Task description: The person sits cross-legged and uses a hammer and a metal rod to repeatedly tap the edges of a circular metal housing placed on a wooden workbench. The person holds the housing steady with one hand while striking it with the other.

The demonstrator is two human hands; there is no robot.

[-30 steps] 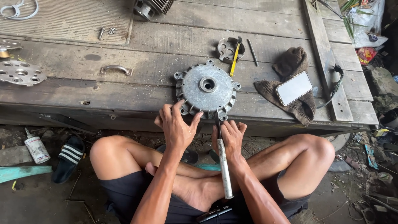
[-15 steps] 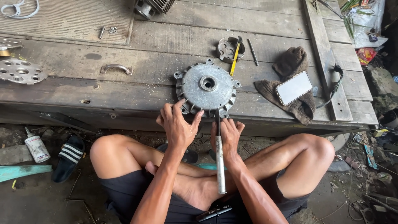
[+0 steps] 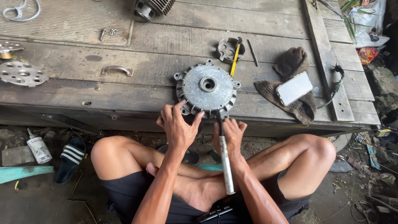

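Round grey cast-metal cover [image 3: 207,92], finned rim with bolt lugs and a centre hole, lies flat at the front edge of the wooden desk [image 3: 137,70], roughly mid-length; left hand [image 3: 179,126] has its fingers spread and pressing on the cover's near rim, not closed round it. Right hand [image 3: 232,132] is clenched round a long metal rod tool [image 3: 225,159] whose tip meets the rim's near edge. Looks heavy, rigid and not fragile, with a dusty face that may slip, so best gripped by the rim fins or lugs with 2 hands.
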